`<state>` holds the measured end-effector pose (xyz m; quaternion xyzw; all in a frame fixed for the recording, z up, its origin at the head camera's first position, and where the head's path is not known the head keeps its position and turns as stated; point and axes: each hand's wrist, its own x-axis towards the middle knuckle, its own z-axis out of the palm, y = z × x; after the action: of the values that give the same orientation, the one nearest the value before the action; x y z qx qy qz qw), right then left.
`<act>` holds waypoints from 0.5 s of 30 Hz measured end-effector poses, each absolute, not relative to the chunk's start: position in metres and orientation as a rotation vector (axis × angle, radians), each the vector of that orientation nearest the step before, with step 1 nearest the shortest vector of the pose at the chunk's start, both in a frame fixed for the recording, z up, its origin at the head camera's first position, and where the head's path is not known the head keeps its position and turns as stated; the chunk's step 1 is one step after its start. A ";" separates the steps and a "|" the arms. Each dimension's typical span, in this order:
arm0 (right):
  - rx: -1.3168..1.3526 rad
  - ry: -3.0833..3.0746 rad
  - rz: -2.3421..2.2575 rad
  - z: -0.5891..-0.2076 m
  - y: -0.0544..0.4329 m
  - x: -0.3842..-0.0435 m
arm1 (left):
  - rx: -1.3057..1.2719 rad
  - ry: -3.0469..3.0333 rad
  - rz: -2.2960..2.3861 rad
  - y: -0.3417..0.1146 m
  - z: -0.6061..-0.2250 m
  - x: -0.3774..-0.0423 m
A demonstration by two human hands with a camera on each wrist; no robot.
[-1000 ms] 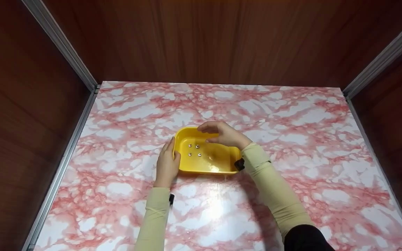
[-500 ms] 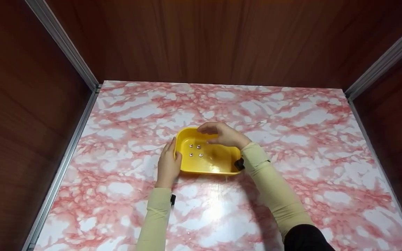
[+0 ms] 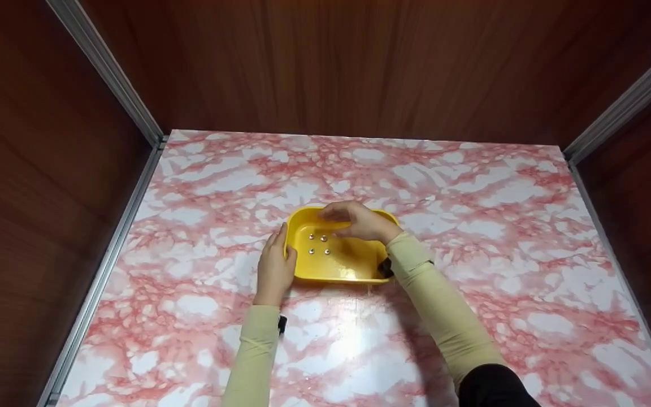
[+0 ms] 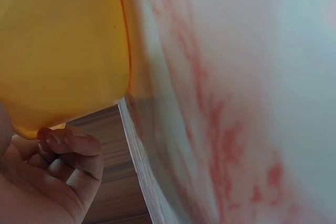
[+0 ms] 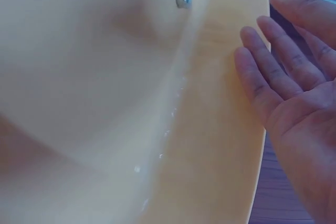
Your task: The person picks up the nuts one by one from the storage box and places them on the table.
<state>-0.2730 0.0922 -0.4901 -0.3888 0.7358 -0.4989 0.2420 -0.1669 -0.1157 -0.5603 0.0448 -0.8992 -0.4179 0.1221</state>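
Observation:
A yellow plastic bin stands on the table in the head view. My left hand grips its left wall, thumb at the inner side and fingers outside; in the left wrist view, curled fingertips touch the bin's edge. Several small, shiny metal pieces, like nuts or screw heads, lie apart on the left part of the floor. Over the far side of the bin is my right hand, thumb and fingers apart. The right wrist view shows that hand loosely extended by the rim, with nothing in its grasp.
The table has a pink and white marbled top. Dark wood panels enclose it at the back and both sides, with metal rails at the corners. My right forearm passes across the bin's right end.
My right hand has shifted slightly left and nearer over the bin, so more of its far right rim shows. The whole head view has drifted a little; the left hand keeps its grip.

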 end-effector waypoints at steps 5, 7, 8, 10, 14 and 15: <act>-1.081 2.045 -1.338 -0.491 0.092 -0.272 | 0.125 -2.616 -1.210 -0.115 -0.560 -0.168; -1.077 2.048 -1.335 -0.492 0.092 -0.272 | 0.123 -2.618 -1.207 -0.115 -0.559 -0.168; -1.072 2.040 -1.339 -0.492 0.093 -0.272 | 0.125 -2.619 -1.207 -0.115 -0.559 -0.168; -1.062 2.033 -1.338 -0.494 0.093 -0.272 | 0.133 -2.623 -1.208 -0.115 -0.558 -0.168; -1.045 2.004 -1.332 -0.498 0.093 -0.272 | 0.145 -2.631 -1.221 -0.115 -0.559 -0.167; -1.036 1.997 -1.330 -0.499 0.093 -0.272 | 0.146 -2.633 -1.222 -0.115 -0.559 -0.167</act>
<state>-0.2724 0.0929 -0.4989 -0.3827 0.7375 -0.4914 0.2610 -0.1671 -0.1152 -0.5588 0.0500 -0.8997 -0.4175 0.1172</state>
